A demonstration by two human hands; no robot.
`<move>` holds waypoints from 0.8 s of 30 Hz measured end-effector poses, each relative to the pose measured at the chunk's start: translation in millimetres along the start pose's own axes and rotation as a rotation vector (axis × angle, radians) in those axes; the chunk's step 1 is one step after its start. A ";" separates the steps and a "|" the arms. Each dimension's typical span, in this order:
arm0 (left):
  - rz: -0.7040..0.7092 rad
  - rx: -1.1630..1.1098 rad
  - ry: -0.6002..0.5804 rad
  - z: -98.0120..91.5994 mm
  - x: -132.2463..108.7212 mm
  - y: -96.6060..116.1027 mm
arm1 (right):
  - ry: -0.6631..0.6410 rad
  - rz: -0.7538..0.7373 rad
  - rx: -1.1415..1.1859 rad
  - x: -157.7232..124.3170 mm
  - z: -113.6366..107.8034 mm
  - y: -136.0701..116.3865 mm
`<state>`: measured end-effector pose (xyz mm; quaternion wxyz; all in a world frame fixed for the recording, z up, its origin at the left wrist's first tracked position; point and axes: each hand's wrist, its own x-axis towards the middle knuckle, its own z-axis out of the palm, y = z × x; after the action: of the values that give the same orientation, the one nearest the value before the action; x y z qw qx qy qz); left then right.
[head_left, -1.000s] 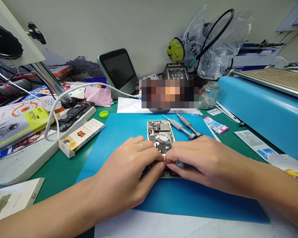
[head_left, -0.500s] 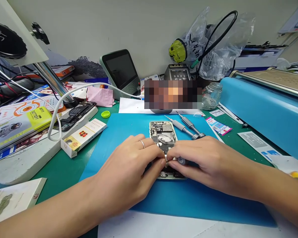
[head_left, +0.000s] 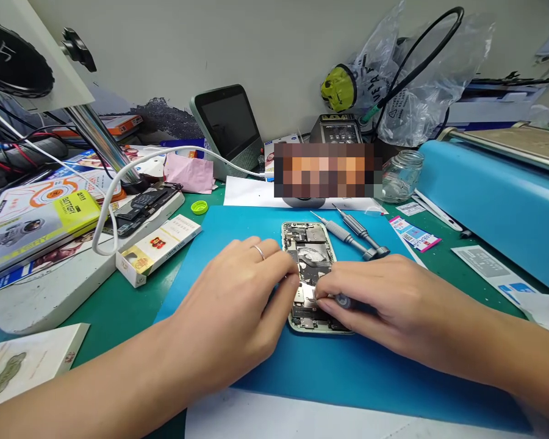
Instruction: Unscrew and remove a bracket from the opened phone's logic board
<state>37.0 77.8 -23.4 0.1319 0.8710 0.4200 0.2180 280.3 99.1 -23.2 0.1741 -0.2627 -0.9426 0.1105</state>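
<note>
An opened smartphone (head_left: 315,255) lies on the blue mat (head_left: 242,244), its circuit boards, metal shields and a pale round area showing. My left hand (head_left: 238,299), with a ring on one finger, is closed in a pinch at the phone's left edge; whatever its fingertips hold is hidden. Over the phone's lower right part, my right hand (head_left: 393,299) is also closed, thumb and forefinger together at the metal parts. Between them shows the grey rounded end of a tool (head_left: 344,301); the rest of it is covered by the hand.
Two grey screwdrivers (head_left: 348,238) lie just beyond my right hand. A glass jar (head_left: 401,177) and a blue machine (head_left: 489,207) stand to the right. At left are a small white box (head_left: 160,249), a green cap (head_left: 199,208), a battery box (head_left: 41,238) and a looping white cable (head_left: 165,152).
My hands have drawn apart a little, uncovering metal parts in the phone's lower half. The whole view has shifted slightly.
</note>
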 end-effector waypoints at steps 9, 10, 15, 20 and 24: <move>-0.133 0.110 -0.162 -3.2 1.5 -0.4 | -0.030 0.029 -0.107 5.9 2.8 -8.9; -0.138 0.112 -0.174 -3.3 1.6 0.0 | -0.027 0.023 -0.114 6.2 3.2 -9.0; -0.141 0.120 -0.200 -3.0 2.6 1.5 | -0.035 -0.015 -0.162 6.9 3.1 -8.9; -0.134 0.108 -0.213 -2.9 1.5 1.2 | -0.035 -0.039 -0.185 8.7 1.7 -10.1; -0.131 0.100 -0.214 -3.6 -0.1 1.1 | -0.045 -0.044 -0.189 9.2 2.6 -10.6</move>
<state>35.9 77.2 -19.9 0.1460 0.8655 0.4699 0.0937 267.0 94.8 -19.9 0.1294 -0.2548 -0.9580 0.0232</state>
